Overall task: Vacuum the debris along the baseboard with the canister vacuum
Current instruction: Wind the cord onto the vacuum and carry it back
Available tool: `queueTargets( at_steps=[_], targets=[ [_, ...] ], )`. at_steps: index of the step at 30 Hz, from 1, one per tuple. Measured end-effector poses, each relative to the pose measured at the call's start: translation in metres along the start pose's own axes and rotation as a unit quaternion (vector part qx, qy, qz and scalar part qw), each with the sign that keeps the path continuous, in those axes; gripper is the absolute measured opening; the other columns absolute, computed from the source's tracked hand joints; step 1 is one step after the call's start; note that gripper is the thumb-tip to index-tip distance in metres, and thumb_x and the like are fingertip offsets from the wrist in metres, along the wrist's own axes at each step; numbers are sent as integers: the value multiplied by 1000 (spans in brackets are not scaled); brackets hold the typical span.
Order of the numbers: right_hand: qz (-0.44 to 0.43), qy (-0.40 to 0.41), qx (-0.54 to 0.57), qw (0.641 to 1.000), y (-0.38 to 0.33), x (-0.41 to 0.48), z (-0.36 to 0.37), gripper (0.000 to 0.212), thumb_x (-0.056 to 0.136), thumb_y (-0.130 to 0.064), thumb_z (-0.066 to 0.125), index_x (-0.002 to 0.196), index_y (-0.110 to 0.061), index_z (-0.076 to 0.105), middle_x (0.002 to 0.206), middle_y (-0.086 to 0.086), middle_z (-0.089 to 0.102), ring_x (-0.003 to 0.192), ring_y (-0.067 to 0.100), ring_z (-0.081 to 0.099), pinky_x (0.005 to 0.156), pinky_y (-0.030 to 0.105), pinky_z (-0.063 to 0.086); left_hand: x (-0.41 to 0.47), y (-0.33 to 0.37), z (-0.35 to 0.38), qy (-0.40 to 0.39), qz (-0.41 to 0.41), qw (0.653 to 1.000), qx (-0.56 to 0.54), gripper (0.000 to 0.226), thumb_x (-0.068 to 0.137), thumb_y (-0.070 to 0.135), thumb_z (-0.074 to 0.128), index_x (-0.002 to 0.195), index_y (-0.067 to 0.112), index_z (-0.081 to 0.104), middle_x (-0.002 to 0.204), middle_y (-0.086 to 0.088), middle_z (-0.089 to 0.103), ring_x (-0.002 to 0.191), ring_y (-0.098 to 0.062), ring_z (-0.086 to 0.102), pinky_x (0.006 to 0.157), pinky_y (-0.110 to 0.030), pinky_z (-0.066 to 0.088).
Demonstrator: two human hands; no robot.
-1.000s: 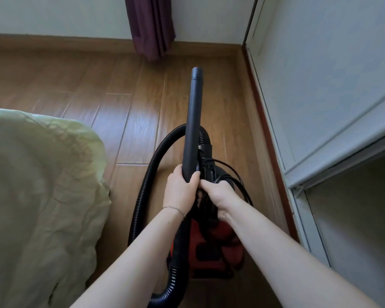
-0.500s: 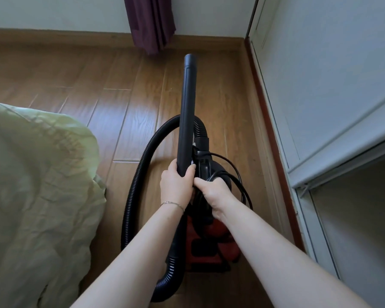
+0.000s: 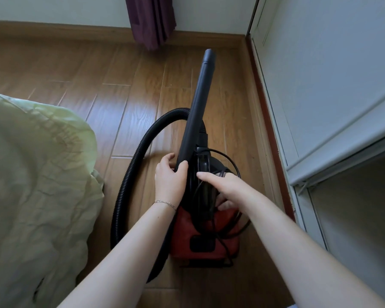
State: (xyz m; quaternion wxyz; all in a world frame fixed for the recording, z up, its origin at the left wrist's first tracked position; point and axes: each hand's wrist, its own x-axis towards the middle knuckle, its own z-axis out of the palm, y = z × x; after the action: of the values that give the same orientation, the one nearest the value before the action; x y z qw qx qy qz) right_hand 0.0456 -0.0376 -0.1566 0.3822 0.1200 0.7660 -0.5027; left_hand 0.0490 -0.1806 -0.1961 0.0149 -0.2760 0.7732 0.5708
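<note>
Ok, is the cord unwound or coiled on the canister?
Coiled: the cord lies in loose loops over the canister, top and right side. Whether it is plugged in, cannot tell.

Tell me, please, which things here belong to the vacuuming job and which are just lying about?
Job: black wand in the left hand, ribbed hose, red canister under the right hand, power cord, baseboard.
Lying about: green bedding, purple curtain, white cabinet.

The wooden floor (image 3: 131, 103) carries the red canister vacuum (image 3: 185, 236) and its looping black hose (image 3: 128, 174).
</note>
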Motion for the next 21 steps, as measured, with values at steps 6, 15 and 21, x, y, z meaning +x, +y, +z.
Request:
queueTargets(
  at_steps=[6, 15, 21],
  targets=[
    [25, 101, -200, 974, -4, -1, -2, 60, 78, -74, 45, 63, -17, 54, 57, 0, 57, 60, 18, 57, 61, 30, 44, -10, -7, -6, 17, 90, 993, 78, 36, 90, 20, 52, 126, 15, 54, 117, -7, 53, 113, -20, 49, 103, -38, 39],
    [44, 53, -122, 990, -20, -7, 15, 54, 81, -62, 58, 91, -9, 60, 72, 9, 64, 55, 21, 62, 48, 27, 50, -5, -13, -9, 14, 137, 978, 155, 42, 92, 23, 50, 134, 19, 49, 128, -6, 55, 123, -23, 44, 107, -40, 33],
    [45, -64, -51, 996, -23, -23, -14, 25, 91, -10, 56, 115, -2, 52, 101, 18, 59, 83, 27, 73, 74, 32, 60, -10, -12, -10, 16, 157, 968, 193, 50, 93, 25, 49, 142, 18, 38, 133, -6, 48, 125, -24, 41, 108, -40, 31]
  ],
)
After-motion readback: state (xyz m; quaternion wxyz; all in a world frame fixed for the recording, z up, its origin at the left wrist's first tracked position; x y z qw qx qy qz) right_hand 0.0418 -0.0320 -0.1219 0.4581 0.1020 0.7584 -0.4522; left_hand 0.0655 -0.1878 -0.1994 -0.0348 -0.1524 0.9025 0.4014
